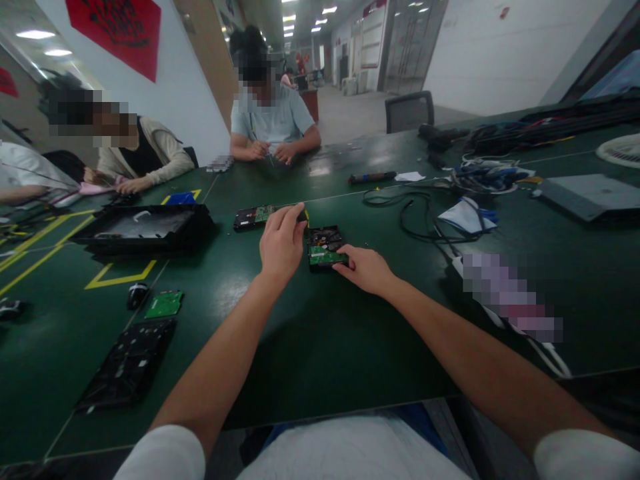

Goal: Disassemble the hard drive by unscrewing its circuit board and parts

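In front of me on the green table lies an open-framed black hard drive [324,237] with a green circuit board [323,255] on its near part. My right hand [369,269] grips the drive's right near corner between thumb and fingers. My left hand [283,243] hovers at the drive's left side, its fingers closed around a small dark piece with a yellow edge, mostly hidden by the fingers. Just beyond that hand rests a second drive [249,217], also black with a green board and partly covered by the hand.
A black tray [145,230] stands at left. Nearer are a loose green board [165,304], a small black object [137,296] and a flat black panel [127,363]. Cables [425,213], a screwdriver-like tool [373,178] and a grey box [590,197] lie right. Other people sit across the table.
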The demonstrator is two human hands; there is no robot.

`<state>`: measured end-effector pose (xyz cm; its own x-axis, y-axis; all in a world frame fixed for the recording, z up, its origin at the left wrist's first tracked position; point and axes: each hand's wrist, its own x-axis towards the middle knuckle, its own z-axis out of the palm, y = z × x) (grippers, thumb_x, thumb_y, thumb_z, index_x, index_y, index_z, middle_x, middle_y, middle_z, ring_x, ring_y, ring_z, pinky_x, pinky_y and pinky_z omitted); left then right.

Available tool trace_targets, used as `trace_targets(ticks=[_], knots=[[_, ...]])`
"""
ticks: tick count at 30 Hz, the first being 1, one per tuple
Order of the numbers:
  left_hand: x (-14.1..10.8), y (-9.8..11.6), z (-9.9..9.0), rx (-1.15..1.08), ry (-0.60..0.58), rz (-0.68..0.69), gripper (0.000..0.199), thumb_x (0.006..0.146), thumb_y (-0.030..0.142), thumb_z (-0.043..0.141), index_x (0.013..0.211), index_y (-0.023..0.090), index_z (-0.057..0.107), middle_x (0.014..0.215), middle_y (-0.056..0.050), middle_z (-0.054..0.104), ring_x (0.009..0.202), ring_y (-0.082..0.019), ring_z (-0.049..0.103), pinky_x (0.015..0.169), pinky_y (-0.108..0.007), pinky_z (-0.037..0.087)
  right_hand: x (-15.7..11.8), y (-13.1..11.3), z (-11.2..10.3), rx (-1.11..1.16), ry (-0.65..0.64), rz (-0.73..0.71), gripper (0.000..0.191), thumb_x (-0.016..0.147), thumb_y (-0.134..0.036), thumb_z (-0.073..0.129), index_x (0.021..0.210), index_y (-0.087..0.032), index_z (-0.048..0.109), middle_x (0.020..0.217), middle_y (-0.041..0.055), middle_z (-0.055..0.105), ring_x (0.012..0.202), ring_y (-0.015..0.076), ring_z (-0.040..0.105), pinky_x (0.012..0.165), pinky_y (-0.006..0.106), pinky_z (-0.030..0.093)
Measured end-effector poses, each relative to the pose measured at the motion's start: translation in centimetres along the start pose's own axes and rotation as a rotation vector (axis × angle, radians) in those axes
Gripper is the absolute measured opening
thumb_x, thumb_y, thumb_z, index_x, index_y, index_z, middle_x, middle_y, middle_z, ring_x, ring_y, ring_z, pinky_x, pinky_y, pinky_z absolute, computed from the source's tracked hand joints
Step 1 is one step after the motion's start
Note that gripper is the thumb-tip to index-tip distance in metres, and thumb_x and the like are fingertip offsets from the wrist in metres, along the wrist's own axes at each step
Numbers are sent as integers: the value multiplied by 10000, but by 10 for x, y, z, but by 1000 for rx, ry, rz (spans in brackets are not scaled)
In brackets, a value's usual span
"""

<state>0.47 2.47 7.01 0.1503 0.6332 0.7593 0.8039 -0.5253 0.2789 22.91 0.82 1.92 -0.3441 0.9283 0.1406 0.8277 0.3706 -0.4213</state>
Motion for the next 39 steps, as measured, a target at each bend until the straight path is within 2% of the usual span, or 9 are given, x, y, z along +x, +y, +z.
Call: trace_targets(ticks=[3,8,13,17,21,25,29,34,39], knots=[[-2,0,3,-21,-20,-61,335,1036,270,623,1369,234,631,1352,-124,729,1214,-258,710,1022,-406,587,0,-1,-1,-12,-9,4,284,1028,-399,646,1235,-207,668,892,39,747,766,197,664,660,305,368],[-2,2,4,-21,-25,-174,425,951,357,773,1311,238,580,1253,-106,756,945,-238,758,870,-393,609,0,-2,-1,-13,-8,11,290,1029,-400,644,1246,-208,662,914,45,751,775,198,669,665,305,374],[0,4,1,-57,-39,-76,306,987,234,685,1285,247,617,1273,-106,710,1134,-253,698,970,-411,598,0,-2,0,-21,-5,8,262,1032,-393,645,1214,-206,664,910,44,749,762,195,661,662,306,366],[1,3,-1,4,-21,-55,356,990,151,612,1322,264,667,1283,-115,680,1222,-270,651,1052,-438,571,0,-1,0,-6,-11,7,269,1032,-390,649,1226,-204,659,874,32,741,759,195,656,662,303,361],[0,1,0,18,-56,-82,426,997,101,557,1386,257,630,1359,-119,710,1286,-287,668,1104,-464,552,0,-1,1,0,-4,9,293,1027,-395,658,1250,-204,662,876,30,742,771,199,656,655,301,349],[-1,0,4,-52,-92,-162,479,986,224,684,1436,266,524,1452,-136,689,1235,-301,727,1011,-458,610,1,0,2,-1,1,6,274,1026,-391,662,1229,-207,665,878,30,747,771,200,658,654,303,345],[-1,0,6,-173,-62,-187,454,953,263,763,1326,251,506,1356,-120,736,1116,-261,769,934,-412,629,0,0,1,-16,-4,3,282,1031,-394,654,1238,-201,660,902,40,751,782,199,666,671,302,360],[3,-1,4,-282,-41,-76,352,950,136,695,1266,245,584,1257,-63,729,1127,-198,727,894,-317,623,0,-1,0,-14,-6,9,295,1029,-399,654,1249,-202,662,880,34,752,793,204,674,668,302,357],[3,1,-3,-121,-52,-2,372,994,98,582,1325,244,669,1304,-99,705,1220,-234,687,1031,-386,592,-1,-2,0,3,-4,5,295,1027,-388,659,1251,-197,665,871,30,754,794,206,674,673,306,367]])
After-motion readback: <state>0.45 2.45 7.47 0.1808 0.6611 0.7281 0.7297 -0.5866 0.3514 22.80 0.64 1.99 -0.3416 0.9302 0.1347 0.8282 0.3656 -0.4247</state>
